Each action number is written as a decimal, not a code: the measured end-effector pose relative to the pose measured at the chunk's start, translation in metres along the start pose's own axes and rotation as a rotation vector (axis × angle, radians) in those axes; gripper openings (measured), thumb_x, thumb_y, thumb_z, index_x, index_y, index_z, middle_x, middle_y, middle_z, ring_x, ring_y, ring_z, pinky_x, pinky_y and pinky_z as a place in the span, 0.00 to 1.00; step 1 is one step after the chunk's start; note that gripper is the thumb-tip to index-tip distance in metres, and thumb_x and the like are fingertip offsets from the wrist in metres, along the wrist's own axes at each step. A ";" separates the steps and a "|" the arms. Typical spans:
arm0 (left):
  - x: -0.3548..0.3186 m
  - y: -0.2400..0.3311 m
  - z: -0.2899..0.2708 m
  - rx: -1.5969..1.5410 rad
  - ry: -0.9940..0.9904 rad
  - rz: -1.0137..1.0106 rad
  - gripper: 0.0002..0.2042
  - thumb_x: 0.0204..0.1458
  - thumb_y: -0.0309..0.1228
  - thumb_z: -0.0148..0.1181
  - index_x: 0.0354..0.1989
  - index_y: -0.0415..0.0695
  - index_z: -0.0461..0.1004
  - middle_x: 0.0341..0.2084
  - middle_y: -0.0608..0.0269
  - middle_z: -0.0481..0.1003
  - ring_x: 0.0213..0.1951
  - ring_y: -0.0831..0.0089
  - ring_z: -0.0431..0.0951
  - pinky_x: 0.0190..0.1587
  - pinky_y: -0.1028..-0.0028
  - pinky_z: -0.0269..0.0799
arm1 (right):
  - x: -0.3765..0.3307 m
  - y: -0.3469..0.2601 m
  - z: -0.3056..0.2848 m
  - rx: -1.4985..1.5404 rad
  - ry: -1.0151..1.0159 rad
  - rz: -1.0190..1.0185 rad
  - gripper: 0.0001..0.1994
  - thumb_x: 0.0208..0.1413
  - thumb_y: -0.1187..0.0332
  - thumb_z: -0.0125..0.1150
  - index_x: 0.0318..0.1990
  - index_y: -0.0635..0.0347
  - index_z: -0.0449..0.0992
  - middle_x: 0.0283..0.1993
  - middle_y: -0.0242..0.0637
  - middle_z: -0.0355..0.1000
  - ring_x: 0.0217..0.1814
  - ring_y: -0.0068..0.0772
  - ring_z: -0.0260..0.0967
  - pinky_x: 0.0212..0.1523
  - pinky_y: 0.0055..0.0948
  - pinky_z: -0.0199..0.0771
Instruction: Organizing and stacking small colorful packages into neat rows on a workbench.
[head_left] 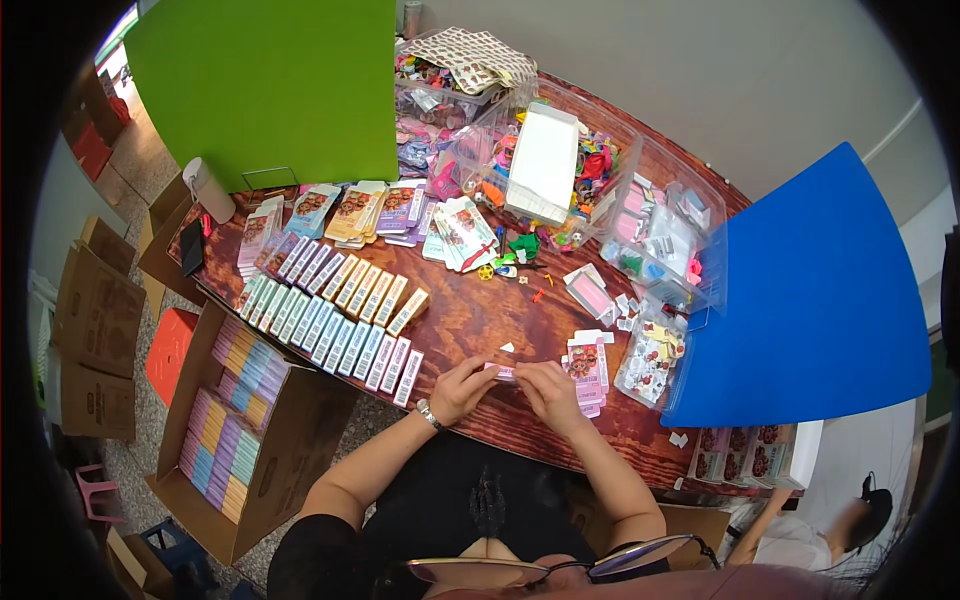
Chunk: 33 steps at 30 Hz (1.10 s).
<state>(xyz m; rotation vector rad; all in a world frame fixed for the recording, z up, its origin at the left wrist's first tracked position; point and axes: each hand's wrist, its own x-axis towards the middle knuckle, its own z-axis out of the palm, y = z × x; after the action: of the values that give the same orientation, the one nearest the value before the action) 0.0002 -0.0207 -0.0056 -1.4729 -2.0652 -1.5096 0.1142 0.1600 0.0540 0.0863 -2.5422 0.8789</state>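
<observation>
Over the dark wooden table [480,320] I see my left hand [462,388] and right hand [548,392] pinching opposite ends of a small pink packet [503,373], its long axis running left-right between them, equally near both, though my fingers hide much of it.

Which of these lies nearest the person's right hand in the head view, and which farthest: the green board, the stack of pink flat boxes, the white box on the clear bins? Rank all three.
From the right hand:
1. Stack of pink flat boxes, just beside it on the right.
2. White box, farther back at table centre.
3. Green board, far back left.
</observation>
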 end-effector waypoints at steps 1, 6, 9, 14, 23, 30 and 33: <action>0.000 0.000 0.000 0.000 0.000 -0.001 0.17 0.48 0.22 0.69 0.48 0.43 0.77 0.44 0.52 0.76 0.39 0.57 0.82 0.37 0.68 0.80 | -0.001 -0.001 0.001 0.000 0.000 0.001 0.11 0.51 0.77 0.66 0.43 0.61 0.79 0.42 0.42 0.78 0.45 0.44 0.75 0.44 0.37 0.76; -0.002 0.000 0.002 -0.010 0.007 0.003 0.17 0.48 0.22 0.69 0.48 0.43 0.78 0.45 0.51 0.76 0.38 0.56 0.82 0.37 0.68 0.79 | -0.009 -0.003 0.008 -0.157 0.067 -0.127 0.14 0.49 0.78 0.66 0.45 0.63 0.77 0.45 0.41 0.76 0.46 0.44 0.73 0.47 0.37 0.77; -0.006 0.001 0.002 0.022 0.021 -0.007 0.16 0.47 0.22 0.69 0.46 0.43 0.78 0.45 0.51 0.76 0.38 0.56 0.82 0.36 0.67 0.80 | -0.011 -0.007 0.012 -0.181 0.087 -0.154 0.14 0.48 0.79 0.65 0.46 0.64 0.78 0.47 0.42 0.75 0.48 0.45 0.73 0.48 0.37 0.77; -0.003 0.003 0.000 0.068 0.014 0.040 0.14 0.48 0.22 0.68 0.45 0.42 0.79 0.46 0.50 0.77 0.38 0.57 0.82 0.37 0.68 0.80 | -0.019 -0.005 0.018 -0.266 0.111 -0.197 0.14 0.48 0.79 0.63 0.45 0.65 0.79 0.48 0.42 0.74 0.49 0.44 0.73 0.49 0.36 0.77; -0.004 0.009 -0.006 0.100 -0.035 0.023 0.14 0.50 0.21 0.64 0.47 0.41 0.77 0.45 0.50 0.77 0.40 0.56 0.81 0.39 0.68 0.80 | -0.008 -0.005 0.015 -0.142 0.059 -0.116 0.14 0.52 0.76 0.65 0.48 0.62 0.78 0.46 0.42 0.73 0.45 0.44 0.72 0.44 0.35 0.77; 0.004 0.046 -0.053 0.319 -0.230 -0.177 0.22 0.47 0.23 0.59 0.55 0.44 0.74 0.51 0.50 0.72 0.54 0.49 0.72 0.51 0.59 0.73 | 0.013 -0.003 0.040 0.341 -0.237 0.303 0.16 0.60 0.69 0.60 0.55 0.58 0.73 0.49 0.47 0.71 0.53 0.47 0.71 0.52 0.37 0.72; -0.007 0.055 -0.078 0.526 -0.211 0.042 0.27 0.49 0.31 0.61 0.61 0.48 0.69 0.58 0.50 0.68 0.60 0.48 0.68 0.60 0.45 0.63 | 0.022 -0.004 0.069 0.458 -0.374 0.264 0.14 0.61 0.67 0.58 0.54 0.58 0.72 0.51 0.46 0.72 0.55 0.47 0.70 0.53 0.39 0.71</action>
<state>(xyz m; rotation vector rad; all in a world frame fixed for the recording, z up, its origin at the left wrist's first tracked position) 0.0179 -0.0881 0.0594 -1.4865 -2.2890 -0.7275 0.0686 0.1168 0.0173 0.0604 -2.6692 1.6782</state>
